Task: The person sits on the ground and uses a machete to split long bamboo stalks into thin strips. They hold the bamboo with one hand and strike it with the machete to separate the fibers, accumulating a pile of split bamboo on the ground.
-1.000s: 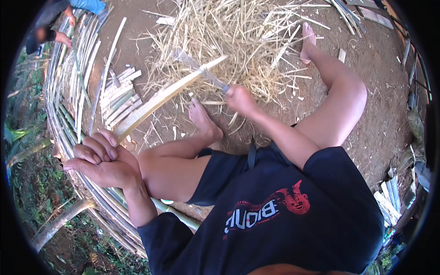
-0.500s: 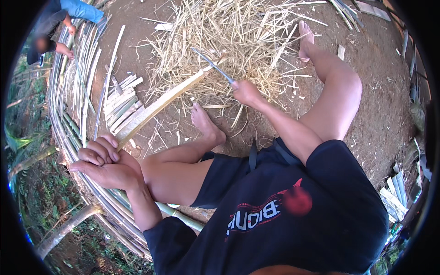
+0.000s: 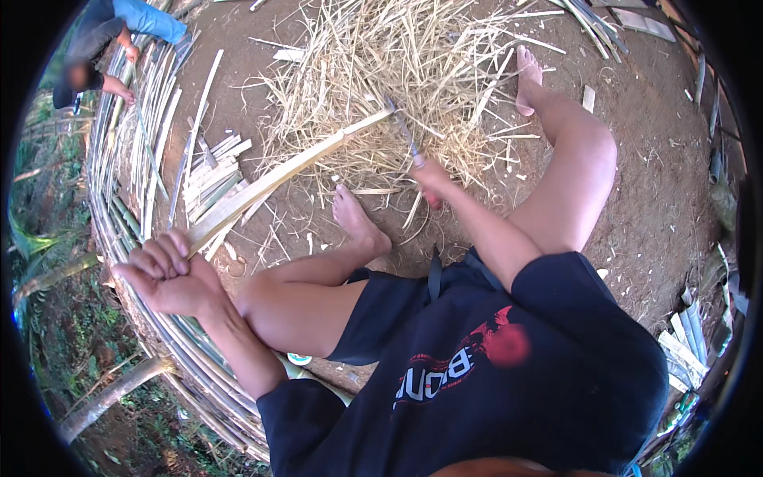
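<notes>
Bare brown earth (image 3: 652, 183) carries a heap of pale shavings (image 3: 377, 67) toward its far edge and a stack of short slats (image 3: 214, 184) nearer its left edge. One long pale strip (image 3: 292, 168) slants above it, near end clamped in the left hand (image 3: 176, 278); right hand (image 3: 433, 178) is wrapped round a knife (image 3: 406, 131), blade just beside the strip's far tip.

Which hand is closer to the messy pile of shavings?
Right. The right hand, holding a knife, is by the near edge of the pile; the left hand, gripping a strip, is farther off to the left.
</notes>
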